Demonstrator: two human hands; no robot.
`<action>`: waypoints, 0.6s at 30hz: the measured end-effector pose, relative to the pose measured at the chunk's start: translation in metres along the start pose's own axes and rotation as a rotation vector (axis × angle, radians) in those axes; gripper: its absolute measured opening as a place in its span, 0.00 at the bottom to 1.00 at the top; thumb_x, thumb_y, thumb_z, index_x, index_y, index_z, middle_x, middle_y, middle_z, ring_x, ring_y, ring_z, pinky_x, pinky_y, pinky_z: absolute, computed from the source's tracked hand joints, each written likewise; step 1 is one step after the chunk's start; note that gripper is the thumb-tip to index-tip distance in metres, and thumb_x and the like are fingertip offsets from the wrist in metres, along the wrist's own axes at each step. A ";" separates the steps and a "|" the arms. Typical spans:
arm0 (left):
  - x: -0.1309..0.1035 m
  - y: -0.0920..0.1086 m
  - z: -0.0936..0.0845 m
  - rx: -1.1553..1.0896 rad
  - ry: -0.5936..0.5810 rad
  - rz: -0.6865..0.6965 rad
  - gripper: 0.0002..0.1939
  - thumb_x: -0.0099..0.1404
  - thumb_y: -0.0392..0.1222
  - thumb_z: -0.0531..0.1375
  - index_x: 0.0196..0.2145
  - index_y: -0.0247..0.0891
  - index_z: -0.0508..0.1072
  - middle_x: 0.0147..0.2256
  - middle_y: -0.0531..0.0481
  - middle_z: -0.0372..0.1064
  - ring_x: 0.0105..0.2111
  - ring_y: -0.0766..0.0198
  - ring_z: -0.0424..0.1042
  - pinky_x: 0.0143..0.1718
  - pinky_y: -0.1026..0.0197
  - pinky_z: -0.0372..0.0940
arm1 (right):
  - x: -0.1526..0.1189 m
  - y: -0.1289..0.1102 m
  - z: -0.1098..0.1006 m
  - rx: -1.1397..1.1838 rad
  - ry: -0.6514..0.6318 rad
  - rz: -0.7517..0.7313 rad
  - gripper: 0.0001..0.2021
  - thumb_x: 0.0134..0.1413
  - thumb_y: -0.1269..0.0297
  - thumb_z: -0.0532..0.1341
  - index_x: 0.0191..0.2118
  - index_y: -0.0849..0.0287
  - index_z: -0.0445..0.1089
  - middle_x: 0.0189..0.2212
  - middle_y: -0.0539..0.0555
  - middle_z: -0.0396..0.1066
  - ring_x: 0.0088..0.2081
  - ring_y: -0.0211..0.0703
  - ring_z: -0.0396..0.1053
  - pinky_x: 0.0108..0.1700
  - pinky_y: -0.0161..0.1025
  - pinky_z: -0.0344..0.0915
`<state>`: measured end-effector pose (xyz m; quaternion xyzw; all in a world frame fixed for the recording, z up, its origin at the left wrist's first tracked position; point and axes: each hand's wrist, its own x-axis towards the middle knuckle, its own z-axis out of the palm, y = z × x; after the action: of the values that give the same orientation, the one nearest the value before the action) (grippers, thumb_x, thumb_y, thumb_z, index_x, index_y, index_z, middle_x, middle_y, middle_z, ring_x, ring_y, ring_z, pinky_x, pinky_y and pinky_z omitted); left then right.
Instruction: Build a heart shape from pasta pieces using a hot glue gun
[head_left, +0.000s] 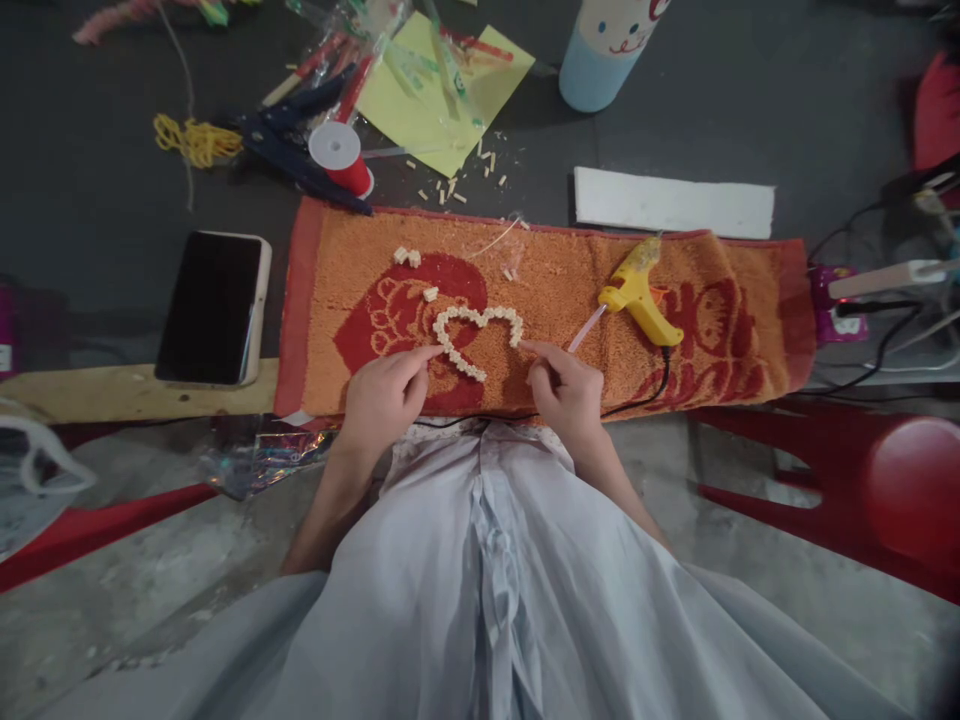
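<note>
A heart-shaped outline of small cream-coloured pieces (466, 314) lies on an orange and red towel (551, 270). It curves over two lobes and runs down the left side to a lower tip. The right side ends near my right fingertip. My left hand (386, 395) has its index finger stretched to the outline's left edge, the other fingers curled. My right hand (566, 390) points its index finger at the right end, other fingers bent. Neither hand visibly grips anything. Small clusters of the same pieces (407, 257) lie above the heart. A yellow glue gun (637, 295) rests to the right.
A phone (214, 308) lies left of the towel. Behind it are dark-handled pliers (289, 140), a red thread spool (345, 160), yellow paper (405, 110) and scattered bits. A white strip (671, 203) and a blue cup (600, 65) stand beyond. The glue gun's cord (645, 400) crosses the towel.
</note>
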<state>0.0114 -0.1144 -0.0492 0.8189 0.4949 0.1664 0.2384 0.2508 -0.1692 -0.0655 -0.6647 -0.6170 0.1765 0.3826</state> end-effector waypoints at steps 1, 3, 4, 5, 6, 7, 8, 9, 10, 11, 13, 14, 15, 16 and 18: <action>0.000 0.000 0.000 0.003 -0.003 -0.001 0.20 0.70 0.40 0.49 0.52 0.42 0.76 0.45 0.49 0.78 0.40 0.62 0.77 0.42 0.62 0.66 | 0.000 0.000 0.000 -0.002 0.005 -0.006 0.16 0.55 0.70 0.54 0.44 0.56 0.76 0.24 0.49 0.75 0.24 0.37 0.70 0.30 0.34 0.67; 0.000 0.000 0.000 0.009 -0.009 -0.001 0.20 0.70 0.40 0.49 0.53 0.42 0.75 0.45 0.49 0.78 0.41 0.61 0.77 0.43 0.62 0.67 | -0.001 0.000 0.000 -0.007 0.009 -0.016 0.16 0.55 0.70 0.54 0.44 0.56 0.76 0.25 0.49 0.76 0.24 0.38 0.71 0.30 0.34 0.67; 0.000 -0.001 0.001 0.013 -0.009 0.001 0.20 0.70 0.40 0.49 0.53 0.42 0.75 0.46 0.49 0.78 0.41 0.61 0.77 0.43 0.62 0.67 | -0.001 0.000 0.000 -0.009 0.010 -0.021 0.16 0.55 0.70 0.54 0.44 0.56 0.76 0.25 0.50 0.76 0.25 0.38 0.71 0.30 0.34 0.67; 0.000 -0.001 0.001 0.017 -0.007 0.004 0.20 0.70 0.39 0.49 0.53 0.42 0.75 0.46 0.49 0.78 0.41 0.61 0.77 0.43 0.61 0.67 | -0.001 0.000 0.000 -0.012 0.012 -0.027 0.16 0.55 0.70 0.53 0.44 0.56 0.76 0.25 0.50 0.76 0.25 0.38 0.71 0.30 0.34 0.67; -0.001 -0.001 0.001 0.020 -0.005 0.007 0.20 0.70 0.39 0.49 0.53 0.41 0.75 0.46 0.49 0.78 0.41 0.61 0.77 0.43 0.61 0.67 | -0.001 0.000 0.000 -0.016 0.013 -0.031 0.16 0.55 0.70 0.53 0.44 0.57 0.76 0.25 0.50 0.76 0.25 0.38 0.72 0.30 0.34 0.67; -0.001 -0.001 0.002 0.023 -0.004 0.010 0.20 0.70 0.39 0.49 0.53 0.41 0.75 0.46 0.49 0.78 0.42 0.61 0.77 0.44 0.61 0.67 | -0.001 0.000 0.000 -0.020 0.012 -0.033 0.16 0.55 0.70 0.53 0.44 0.57 0.76 0.25 0.50 0.76 0.25 0.38 0.72 0.30 0.34 0.67; -0.001 -0.001 0.002 0.026 -0.001 0.013 0.20 0.70 0.40 0.49 0.53 0.41 0.75 0.46 0.49 0.78 0.42 0.61 0.77 0.44 0.61 0.67 | -0.001 0.000 0.000 -0.024 0.011 -0.033 0.16 0.55 0.70 0.53 0.44 0.57 0.76 0.25 0.50 0.76 0.25 0.38 0.72 0.30 0.34 0.67; -0.001 -0.001 0.002 0.029 0.001 0.016 0.20 0.70 0.40 0.48 0.53 0.41 0.75 0.46 0.48 0.78 0.42 0.61 0.77 0.43 0.61 0.67 | -0.001 0.000 0.000 -0.027 0.009 -0.032 0.16 0.55 0.70 0.53 0.44 0.57 0.76 0.25 0.50 0.76 0.24 0.38 0.72 0.30 0.34 0.67; -0.001 -0.001 0.002 0.032 0.003 0.019 0.20 0.70 0.40 0.48 0.53 0.41 0.75 0.46 0.48 0.78 0.42 0.61 0.77 0.43 0.60 0.68 | 0.000 0.000 0.000 -0.029 0.008 -0.031 0.16 0.56 0.70 0.53 0.44 0.57 0.76 0.25 0.50 0.76 0.24 0.37 0.72 0.30 0.34 0.67; -0.001 0.000 0.002 0.034 0.004 0.022 0.20 0.70 0.40 0.48 0.53 0.41 0.75 0.46 0.48 0.79 0.41 0.61 0.77 0.43 0.60 0.68 | 0.000 0.000 0.000 -0.030 0.009 -0.032 0.16 0.56 0.70 0.53 0.44 0.57 0.76 0.25 0.50 0.76 0.24 0.37 0.72 0.30 0.34 0.67; -0.001 0.000 0.002 0.040 0.002 0.026 0.20 0.70 0.40 0.48 0.53 0.41 0.75 0.46 0.48 0.79 0.41 0.61 0.77 0.43 0.60 0.68 | 0.000 0.000 0.000 -0.026 0.013 -0.035 0.16 0.55 0.70 0.53 0.44 0.57 0.76 0.25 0.50 0.76 0.25 0.37 0.72 0.30 0.34 0.68; -0.001 0.001 0.002 0.043 -0.001 0.026 0.20 0.70 0.39 0.48 0.53 0.41 0.75 0.46 0.48 0.78 0.41 0.60 0.77 0.43 0.59 0.68 | 0.000 0.000 0.000 -0.021 0.016 -0.037 0.16 0.55 0.70 0.53 0.44 0.58 0.76 0.26 0.50 0.77 0.25 0.37 0.72 0.30 0.34 0.68; -0.002 0.001 0.002 0.045 -0.006 0.025 0.20 0.71 0.39 0.48 0.53 0.41 0.75 0.46 0.48 0.78 0.41 0.60 0.77 0.43 0.59 0.68 | 0.000 0.000 0.000 -0.016 0.018 -0.040 0.16 0.55 0.70 0.53 0.44 0.58 0.76 0.26 0.51 0.77 0.25 0.37 0.72 0.30 0.34 0.68; -0.002 0.001 0.002 0.048 -0.010 0.024 0.20 0.70 0.39 0.48 0.53 0.40 0.75 0.46 0.48 0.78 0.41 0.60 0.77 0.43 0.59 0.68 | 0.000 0.000 0.000 -0.012 0.019 -0.043 0.16 0.55 0.71 0.53 0.44 0.58 0.76 0.26 0.51 0.77 0.25 0.38 0.72 0.30 0.34 0.68; -0.003 0.001 0.003 0.055 -0.012 0.023 0.20 0.70 0.39 0.49 0.53 0.40 0.75 0.46 0.48 0.78 0.41 0.59 0.77 0.43 0.58 0.68 | 0.000 0.000 0.000 -0.010 0.017 -0.046 0.16 0.56 0.71 0.53 0.44 0.59 0.76 0.26 0.51 0.77 0.25 0.38 0.73 0.30 0.34 0.68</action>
<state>0.0124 -0.1181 -0.0507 0.8316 0.4885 0.1508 0.2168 0.2508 -0.1690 -0.0654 -0.6536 -0.6299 0.1589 0.3883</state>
